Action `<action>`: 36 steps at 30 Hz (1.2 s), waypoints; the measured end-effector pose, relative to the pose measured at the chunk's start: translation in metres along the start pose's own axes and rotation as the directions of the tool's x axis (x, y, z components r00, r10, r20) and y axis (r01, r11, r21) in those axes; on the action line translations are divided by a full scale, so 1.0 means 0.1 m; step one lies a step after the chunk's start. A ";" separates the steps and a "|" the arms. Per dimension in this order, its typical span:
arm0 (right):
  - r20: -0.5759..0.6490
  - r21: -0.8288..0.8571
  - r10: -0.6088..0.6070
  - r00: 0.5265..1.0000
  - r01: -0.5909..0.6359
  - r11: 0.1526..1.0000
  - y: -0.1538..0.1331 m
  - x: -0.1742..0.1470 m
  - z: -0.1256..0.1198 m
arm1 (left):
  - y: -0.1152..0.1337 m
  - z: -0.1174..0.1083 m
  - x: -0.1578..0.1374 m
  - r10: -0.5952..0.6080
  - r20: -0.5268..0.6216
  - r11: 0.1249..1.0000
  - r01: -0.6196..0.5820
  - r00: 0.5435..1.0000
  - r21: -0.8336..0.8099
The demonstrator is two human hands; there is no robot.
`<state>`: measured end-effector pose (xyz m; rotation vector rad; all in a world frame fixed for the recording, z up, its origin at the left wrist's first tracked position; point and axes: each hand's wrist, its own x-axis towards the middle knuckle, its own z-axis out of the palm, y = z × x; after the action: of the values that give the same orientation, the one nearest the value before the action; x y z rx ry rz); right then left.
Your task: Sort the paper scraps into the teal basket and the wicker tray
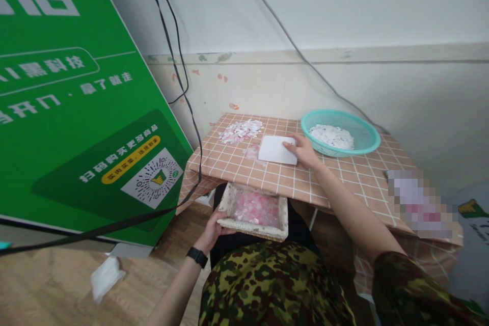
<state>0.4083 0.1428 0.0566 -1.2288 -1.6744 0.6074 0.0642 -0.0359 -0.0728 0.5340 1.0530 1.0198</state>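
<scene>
My left hand [212, 232] is closed on the left side of a whitish rectangular box [283, 214]. The box sits at my lap, below the table's front edge, and holds a layer of small clear and pink pieces [255, 208]. On the table, my right hand [304, 150] grips the right edge of a white card [273, 150], thumb on top. At the card's left edge lies a small patch of pale pink pieces [252, 153], partly covered by it. Behind that is a loose heap of white and pink bits [241, 131], too small to make out exactly.
A turquoise plastic basket [367, 137] with many small white pieces stands at the back right of the table with a checked brown cloth [344, 173]. A tall green panel [95, 127] rises on the left, a black cable [196, 127] hanging before it. A white bag [106, 277] lies on the floor.
</scene>
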 end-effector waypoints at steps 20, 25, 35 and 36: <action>0.017 -0.127 0.033 0.999 -0.030 0.991 0.05 0.07 -0.18 | 0.01 0.02 0.00 0.010 -0.010 1.000 -0.010 1.000 0.015; 0.043 -0.091 -0.003 0.999 0.007 0.996 0.08 0.05 -0.11 | 0.03 0.04 -0.02 0.003 -0.004 1.000 -0.003 1.000 0.010; 0.244 0.093 0.092 0.965 -0.118 0.989 -0.11 -0.04 -0.06 | 0.05 0.08 -0.04 0.012 -0.038 1.000 -0.012 0.999 0.003; 0.260 0.122 0.099 0.961 -0.134 0.983 -0.12 -0.04 -0.05 | 0.05 0.08 -0.04 0.013 -0.034 1.000 -0.013 0.999 0.003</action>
<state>0.4081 0.1337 0.0667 -1.1937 -1.7426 0.9725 0.0685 -0.0368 -0.0641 0.5283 1.0828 1.0425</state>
